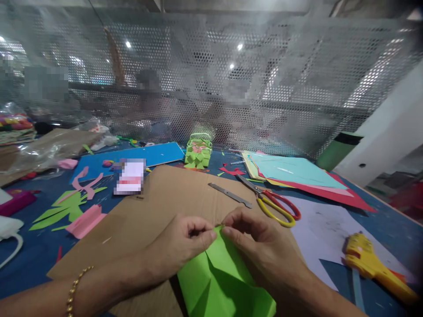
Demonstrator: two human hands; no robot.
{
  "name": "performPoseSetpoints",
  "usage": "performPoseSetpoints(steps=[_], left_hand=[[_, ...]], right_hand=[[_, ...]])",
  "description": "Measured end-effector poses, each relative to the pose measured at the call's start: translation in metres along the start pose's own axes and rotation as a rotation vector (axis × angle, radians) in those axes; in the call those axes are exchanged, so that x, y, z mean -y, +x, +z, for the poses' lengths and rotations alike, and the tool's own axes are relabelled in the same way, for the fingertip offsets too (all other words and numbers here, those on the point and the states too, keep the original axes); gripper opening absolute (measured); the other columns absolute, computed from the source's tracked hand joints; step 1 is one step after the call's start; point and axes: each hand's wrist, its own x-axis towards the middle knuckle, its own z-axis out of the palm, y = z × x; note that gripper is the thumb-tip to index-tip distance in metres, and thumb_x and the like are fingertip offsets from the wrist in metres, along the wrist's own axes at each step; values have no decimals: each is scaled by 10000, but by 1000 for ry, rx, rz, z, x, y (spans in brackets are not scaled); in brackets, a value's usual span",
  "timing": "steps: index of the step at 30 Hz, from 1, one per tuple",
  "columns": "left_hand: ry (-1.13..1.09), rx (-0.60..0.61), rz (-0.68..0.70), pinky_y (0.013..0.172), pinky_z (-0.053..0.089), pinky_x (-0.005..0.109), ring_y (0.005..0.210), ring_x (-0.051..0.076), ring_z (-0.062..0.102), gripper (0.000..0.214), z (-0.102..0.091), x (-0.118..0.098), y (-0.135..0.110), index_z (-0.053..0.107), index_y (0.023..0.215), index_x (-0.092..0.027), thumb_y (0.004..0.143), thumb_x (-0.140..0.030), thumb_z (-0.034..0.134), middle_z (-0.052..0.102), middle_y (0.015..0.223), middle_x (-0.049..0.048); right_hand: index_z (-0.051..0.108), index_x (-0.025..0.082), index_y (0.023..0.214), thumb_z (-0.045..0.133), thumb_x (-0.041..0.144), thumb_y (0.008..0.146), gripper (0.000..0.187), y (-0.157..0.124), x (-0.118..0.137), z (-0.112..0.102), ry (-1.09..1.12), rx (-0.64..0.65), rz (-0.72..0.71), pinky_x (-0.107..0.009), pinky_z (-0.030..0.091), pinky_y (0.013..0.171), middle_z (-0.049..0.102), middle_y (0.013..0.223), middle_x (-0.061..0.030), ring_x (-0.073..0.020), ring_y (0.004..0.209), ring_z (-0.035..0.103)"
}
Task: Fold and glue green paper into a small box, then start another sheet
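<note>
Left hand point(185, 242) and right hand point(264, 240) pinch green paper point(224, 277); cardboard point(161, 198) beneath them, blue tabletop point(36, 259) around, perforated screen point(198, 61) beyond

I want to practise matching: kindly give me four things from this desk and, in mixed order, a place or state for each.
1. green sheet
2. scissors
3. glue gun
4. blade

A. closest to the picture's right edge
B. flat on the cardboard, left of the scissors
C. pinched by the left hand and right hand
D. red-and-yellow-handled

Pairs: 1-C, 2-D, 3-A, 4-B
</note>
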Motion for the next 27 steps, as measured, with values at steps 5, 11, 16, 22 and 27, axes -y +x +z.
performPoseSetpoints(steps=[5,11,16,22,27], left_hand=[[-18,27,-34,570,352,244,631,119,460,447,1,-1,0,642,804,-116,837,-561,626,540,715,0],[13,33,-23,525,295,242,578,103,385,402,2,1,1,555,704,-151,840,-528,583,438,644,-35],[52,7,-31,528,281,250,585,111,378,381,1,0,2,580,725,-147,832,-512,565,409,644,-36],[29,10,-40,530,299,249,579,110,392,401,0,-1,1,603,740,-139,827,-529,570,435,647,-31],[33,2,-50,542,332,248,595,119,427,415,0,-1,0,636,773,-130,827,-538,581,471,655,-23]], right_hand=[[682,187,750,642,232,854,120,-4,4,2,-53,-33,-145,-187,481,543,651,664,14,-106,604,600],[695,170,806,613,132,900,130,-4,0,2,-198,-41,-475,-197,472,557,629,705,-10,-107,629,603],[704,147,870,571,56,914,167,-4,-4,2,-274,-50,-599,-201,476,601,637,769,-43,-111,688,630],[747,141,920,600,32,894,185,-3,-3,1,-382,-68,-681,-198,462,581,650,759,-45,-101,660,613],[756,172,1002,586,46,904,234,-5,-1,1,-305,-28,-640,-197,482,579,654,792,-47,-111,688,624]])
